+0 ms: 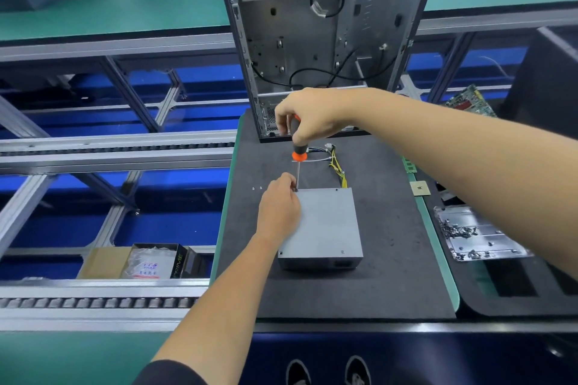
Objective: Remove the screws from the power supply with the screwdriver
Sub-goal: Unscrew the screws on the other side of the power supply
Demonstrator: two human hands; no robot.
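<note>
The power supply [325,225], a plain grey metal box, lay flat on a dark mat [369,284], directly under the left hand [279,209] and below the right hand [308,117]. The right hand was closed around the black and orange handle of the screwdriver [298,151], holding it upright with the thin shaft pointing down to the far left corner of the box. The left hand rested on that same corner, its fingertips [292,186] pinched together right at the tip of the shaft; the screw itself was too small to make out. A bundle of yellow and black wires [337,166] ran from the far edge of the box, just to the right of the screwdriver. Two tiny loose screws [257,188] lay on the mat a little to the left of the left hand. Beyond the right hand stood an open, emptied computer case [325,50], partly hidden by the wrist. Well to the right of both hands, past the right forearm, a metal plate [478,234] carried a scatter of small dark screws. A circuit board [469,101] showed behind the right forearm.
</note>
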